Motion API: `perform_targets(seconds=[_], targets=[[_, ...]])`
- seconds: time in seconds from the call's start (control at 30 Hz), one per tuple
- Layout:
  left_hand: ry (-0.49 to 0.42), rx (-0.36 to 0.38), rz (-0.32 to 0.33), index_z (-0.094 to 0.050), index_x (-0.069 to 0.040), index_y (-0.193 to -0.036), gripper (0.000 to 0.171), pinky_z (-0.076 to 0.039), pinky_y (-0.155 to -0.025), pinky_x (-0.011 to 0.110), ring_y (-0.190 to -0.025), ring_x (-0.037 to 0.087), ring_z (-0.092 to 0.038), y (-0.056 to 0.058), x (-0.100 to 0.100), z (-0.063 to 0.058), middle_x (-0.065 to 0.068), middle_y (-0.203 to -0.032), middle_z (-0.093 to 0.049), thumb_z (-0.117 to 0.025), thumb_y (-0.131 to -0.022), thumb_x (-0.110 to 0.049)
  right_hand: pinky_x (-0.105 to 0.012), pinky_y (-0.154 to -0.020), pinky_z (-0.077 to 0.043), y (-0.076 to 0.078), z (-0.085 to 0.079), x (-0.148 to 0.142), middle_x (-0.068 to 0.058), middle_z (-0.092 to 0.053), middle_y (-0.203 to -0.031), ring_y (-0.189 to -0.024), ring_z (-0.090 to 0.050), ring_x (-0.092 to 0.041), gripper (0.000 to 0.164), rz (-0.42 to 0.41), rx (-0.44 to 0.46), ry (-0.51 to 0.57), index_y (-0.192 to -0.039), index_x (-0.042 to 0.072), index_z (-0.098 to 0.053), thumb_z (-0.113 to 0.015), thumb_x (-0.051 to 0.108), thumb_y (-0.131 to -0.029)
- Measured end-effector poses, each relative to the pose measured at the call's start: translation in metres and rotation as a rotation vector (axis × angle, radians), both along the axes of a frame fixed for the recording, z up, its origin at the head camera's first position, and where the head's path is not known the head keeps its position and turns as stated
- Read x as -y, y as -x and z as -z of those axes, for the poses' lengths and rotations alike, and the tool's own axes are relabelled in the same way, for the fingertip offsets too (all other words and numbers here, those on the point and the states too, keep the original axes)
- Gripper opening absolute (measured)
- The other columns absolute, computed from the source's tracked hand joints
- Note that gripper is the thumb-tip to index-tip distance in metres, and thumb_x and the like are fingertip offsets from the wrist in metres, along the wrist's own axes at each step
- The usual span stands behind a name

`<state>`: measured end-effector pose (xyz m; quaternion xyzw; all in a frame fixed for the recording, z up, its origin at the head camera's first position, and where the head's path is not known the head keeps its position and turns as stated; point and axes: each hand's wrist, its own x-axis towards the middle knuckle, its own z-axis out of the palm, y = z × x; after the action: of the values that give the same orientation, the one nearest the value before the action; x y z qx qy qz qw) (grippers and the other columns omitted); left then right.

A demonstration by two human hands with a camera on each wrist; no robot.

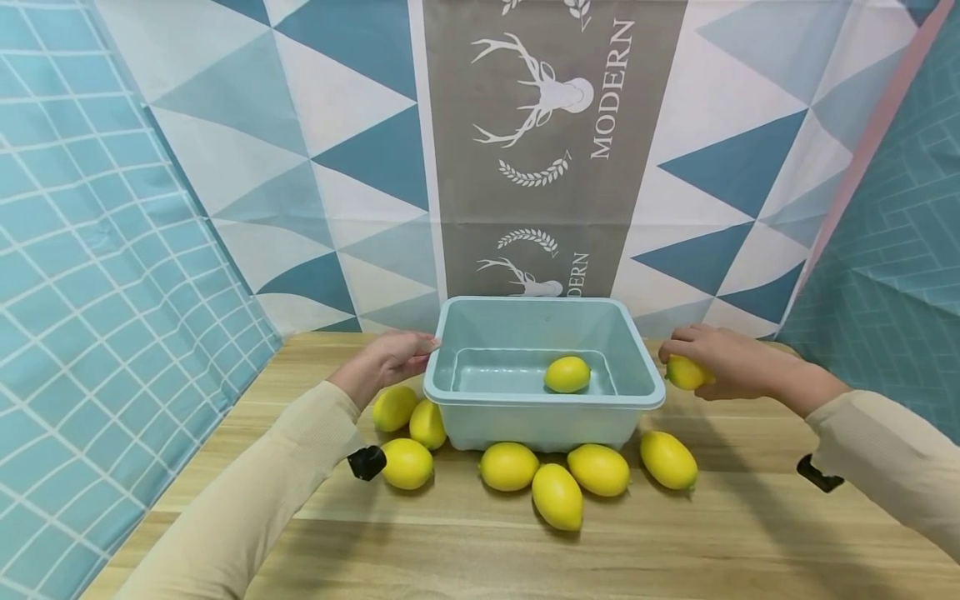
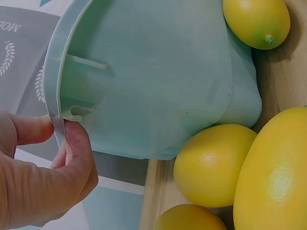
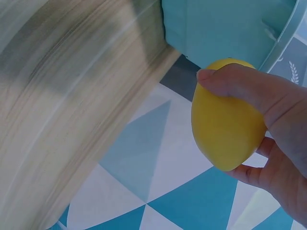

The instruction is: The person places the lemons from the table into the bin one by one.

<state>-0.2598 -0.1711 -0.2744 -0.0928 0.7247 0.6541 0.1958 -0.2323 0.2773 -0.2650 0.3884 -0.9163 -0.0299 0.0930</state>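
A pale blue plastic bin [image 1: 543, 400] stands on the wooden table with one lemon [image 1: 567, 375] inside. My left hand [image 1: 393, 354] pinches the bin's left rim; in the left wrist view the thumb [image 2: 36, 130] lies on the outer side and the curled fingers [image 2: 76, 158] are under the lip. Just beyond the bin's right side, my right hand [image 1: 731, 362] holds another lemon [image 3: 228, 120] between thumb and fingers, raised above the table. That lemon is close to the bin's right wall.
Several lemons lie on the table [image 1: 450, 554] around the bin: a left group with a lemon [image 1: 407, 464], a front group with a lemon [image 1: 557, 497], and one lemon [image 1: 668, 460] at the front right. A patterned cloth backdrop [image 1: 360, 167] rises behind the bin.
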Motion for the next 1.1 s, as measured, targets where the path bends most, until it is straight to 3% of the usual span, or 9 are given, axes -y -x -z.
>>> perform_targets(seconds=[0.17,0.3,0.77,1.0,1.1], targets=[[0.008,0.001,0.006,-0.039,0.003,-0.143,0.046,-0.056,-0.074,0.012,-0.095,0.011,-0.055,0.002,-0.001,0.000,0.010,-0.125,-0.049,-0.048,-0.100,-0.010,-0.037,-0.078,-0.060,0.000,-0.004,0.000,0.004,-0.060,-0.099,-0.088,-0.055,-0.013,0.061,0.005,-0.011,-0.008,-0.104,0.021,-0.062,-0.092,0.006,-0.053],[0.029,-0.007,0.020,-0.040,0.004,-0.141,0.045,-0.055,-0.069,0.011,-0.093,0.011,-0.056,0.003,-0.001,-0.002,0.012,-0.128,-0.049,-0.048,-0.099,-0.009,-0.036,-0.078,-0.060,-0.001,-0.008,0.002,0.003,-0.060,-0.099,-0.088,-0.056,-0.013,0.061,-0.006,-0.032,-0.005,-0.103,0.019,-0.062,-0.092,0.006,-0.053],[0.015,-0.002,-0.013,-0.042,0.005,-0.140,0.044,-0.055,-0.068,0.010,-0.100,0.013,-0.055,0.001,0.000,0.000,0.016,-0.141,-0.044,-0.049,-0.099,-0.008,-0.038,-0.078,-0.059,-0.001,-0.016,0.004,0.003,-0.060,-0.097,-0.087,-0.056,-0.014,0.061,-0.014,-0.058,-0.021,-0.101,0.019,-0.061,-0.092,0.005,-0.051],[0.015,-0.001,-0.033,-0.045,0.006,-0.136,0.041,-0.055,-0.071,0.012,-0.094,0.012,-0.055,0.001,0.001,0.000,0.011,-0.121,-0.050,-0.052,-0.098,-0.009,-0.038,-0.078,-0.059,-0.002,-0.020,0.006,0.003,-0.060,-0.097,-0.087,-0.056,-0.015,0.060,0.006,-0.054,-0.038,-0.102,0.021,-0.061,-0.092,0.007,-0.053],[0.011,0.001,-0.038,-0.045,0.006,-0.135,0.042,-0.055,-0.072,0.012,-0.096,0.013,-0.055,0.001,0.001,0.001,0.010,-0.121,-0.050,-0.053,-0.098,-0.009,-0.038,-0.078,-0.059,-0.002,-0.023,0.008,0.004,-0.060,-0.097,-0.087,-0.056,-0.014,0.060,0.005,-0.058,-0.042,-0.102,0.021,-0.062,-0.093,0.007,-0.053]])
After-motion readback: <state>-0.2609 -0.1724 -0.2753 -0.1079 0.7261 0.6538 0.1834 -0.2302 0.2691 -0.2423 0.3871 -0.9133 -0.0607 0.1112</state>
